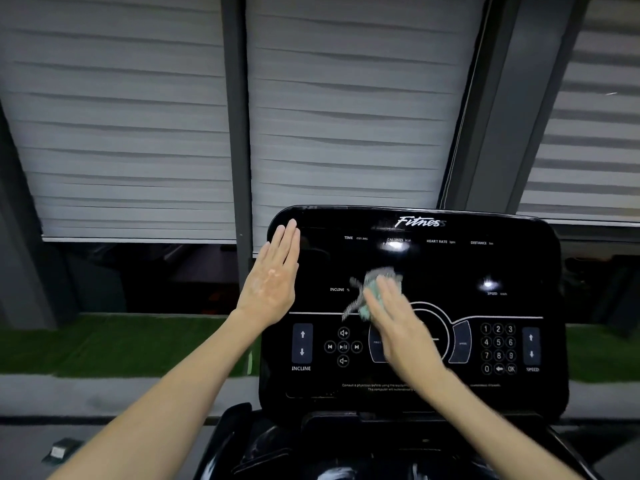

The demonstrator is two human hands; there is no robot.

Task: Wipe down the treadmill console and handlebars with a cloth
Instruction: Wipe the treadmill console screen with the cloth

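Observation:
The glossy black treadmill console [485, 268] fills the lower right, with white labels, a keypad and arrow buttons. My right hand [398, 323] lies flat on the middle of the panel, pressing a pale green cloth [375, 289] against it; the cloth sticks out past my fingertips and is blurred by motion. My left hand [273, 278] is flat with fingers together, resting against the console's upper left edge and holding nothing. The handlebars are out of view.
A dark tray [311, 448] with cup recesses sits below the console. Behind it are grey window blinds [121, 133], dark window frames [239, 133] and a strip of green turf [104, 344] beyond a grey ledge.

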